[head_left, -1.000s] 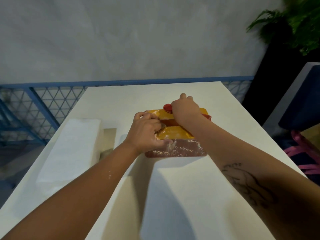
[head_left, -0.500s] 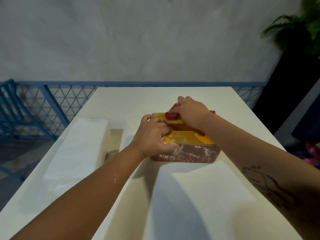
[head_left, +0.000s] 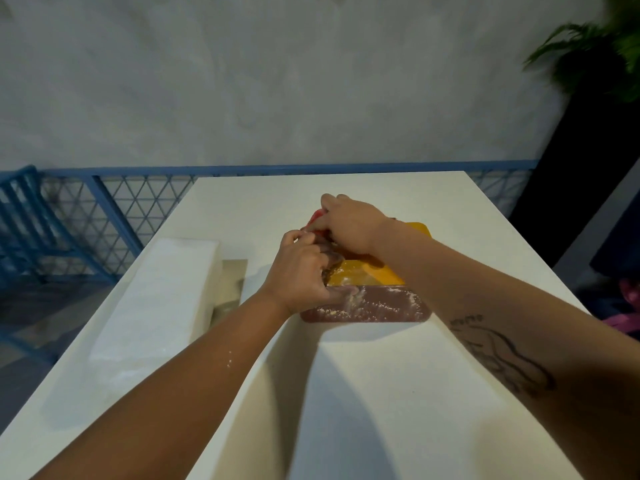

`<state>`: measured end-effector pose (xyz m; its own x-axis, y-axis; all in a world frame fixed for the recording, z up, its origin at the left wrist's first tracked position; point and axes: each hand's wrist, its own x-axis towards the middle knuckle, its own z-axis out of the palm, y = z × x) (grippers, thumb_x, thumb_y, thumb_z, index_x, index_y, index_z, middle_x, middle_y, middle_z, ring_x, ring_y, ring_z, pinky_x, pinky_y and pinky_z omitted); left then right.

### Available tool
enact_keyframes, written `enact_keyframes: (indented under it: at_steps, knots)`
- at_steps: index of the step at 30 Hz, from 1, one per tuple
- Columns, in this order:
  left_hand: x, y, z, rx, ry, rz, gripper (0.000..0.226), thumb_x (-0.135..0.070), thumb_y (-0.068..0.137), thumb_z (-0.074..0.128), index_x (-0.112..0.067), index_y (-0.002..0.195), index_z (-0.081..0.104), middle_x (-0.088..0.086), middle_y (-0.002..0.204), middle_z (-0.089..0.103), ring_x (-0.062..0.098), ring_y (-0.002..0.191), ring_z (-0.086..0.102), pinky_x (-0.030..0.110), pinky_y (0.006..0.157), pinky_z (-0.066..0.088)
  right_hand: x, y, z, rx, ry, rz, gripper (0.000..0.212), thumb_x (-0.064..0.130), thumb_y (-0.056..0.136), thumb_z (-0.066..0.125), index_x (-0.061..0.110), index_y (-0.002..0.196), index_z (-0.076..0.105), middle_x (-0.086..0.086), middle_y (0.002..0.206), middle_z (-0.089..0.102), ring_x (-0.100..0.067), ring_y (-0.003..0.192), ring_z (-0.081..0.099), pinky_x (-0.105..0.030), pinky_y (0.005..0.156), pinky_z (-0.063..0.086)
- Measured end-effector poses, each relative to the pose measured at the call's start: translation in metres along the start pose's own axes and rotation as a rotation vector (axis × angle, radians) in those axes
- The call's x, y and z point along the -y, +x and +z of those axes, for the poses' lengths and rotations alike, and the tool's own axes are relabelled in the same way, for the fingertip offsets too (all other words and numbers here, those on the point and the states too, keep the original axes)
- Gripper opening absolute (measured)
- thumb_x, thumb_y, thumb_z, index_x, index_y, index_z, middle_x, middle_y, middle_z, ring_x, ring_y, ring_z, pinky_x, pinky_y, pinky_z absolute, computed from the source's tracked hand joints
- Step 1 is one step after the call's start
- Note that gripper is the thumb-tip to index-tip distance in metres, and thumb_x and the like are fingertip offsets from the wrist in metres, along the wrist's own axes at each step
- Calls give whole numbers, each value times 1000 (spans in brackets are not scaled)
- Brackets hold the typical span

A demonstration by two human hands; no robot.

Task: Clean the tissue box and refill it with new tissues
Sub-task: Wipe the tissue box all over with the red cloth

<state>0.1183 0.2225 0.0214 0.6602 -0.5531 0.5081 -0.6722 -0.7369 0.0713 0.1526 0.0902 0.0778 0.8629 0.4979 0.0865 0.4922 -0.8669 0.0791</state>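
A tissue box (head_left: 374, 304) with a yellow top and a dusty brown-red side stands mid-table, white powder smeared on its near face. My left hand (head_left: 304, 271) grips the box's near left corner, thumb on the side and fingers curled over the top. My right hand (head_left: 349, 225) is over the box's far left part, holding a red cloth (head_left: 317, 216) whose edge peeks out past my fingers. A stack of white tissues (head_left: 159, 296) lies along the table's left side.
The white table (head_left: 398, 393) ends at a blue mesh railing (head_left: 114, 209) and a grey wall. A potted plant (head_left: 602, 50) on a dark stand is at the right. A shiny flat wrapper (head_left: 230, 285) lies between the tissues and the box.
My right hand with the red cloth has slid leftward across the top of the box, uncovering its yellow right end. My left hand keeps its grip on the near left corner.
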Motion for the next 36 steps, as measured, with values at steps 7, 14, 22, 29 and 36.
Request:
enact_keyframes:
  at_steps: [7,14,22,29,36]
  knots:
    - [-1,-1,-1,24,-59,-50,67,-72,63,41,-24,96,73,-10,98,71,11,107,54,28,93,17,-43,-45,-9,98,-107,246,41,27,95,48,37,135,47,-7,121,44,-27,113,45,-39,90,48]
    - [-1,-1,-2,71,-12,-47,75,-76,64,35,-22,102,71,-9,104,70,11,112,50,31,95,18,-13,-43,0,52,-93,578,40,32,91,59,14,126,56,-11,120,45,-27,109,48,-38,89,49]
    - [-2,-2,-6,91,-23,-74,63,-75,67,42,-27,94,71,-11,91,69,12,102,48,30,96,16,14,-41,-1,9,-90,193,40,26,94,53,33,133,47,-7,122,41,-24,112,45,-33,89,48]
    - [1,-2,-8,136,-14,-57,78,-78,60,28,-29,106,68,-14,104,68,11,106,45,31,93,15,-23,-86,-12,161,-181,364,51,32,91,55,45,137,37,-4,126,39,-25,114,42,-33,84,44]
    - [3,-6,-11,165,-44,-25,85,-78,66,19,-28,121,60,-11,118,64,12,113,44,33,99,12,-26,-101,-7,-98,256,850,33,29,98,44,31,130,53,-6,102,45,-22,89,50,-26,68,38]
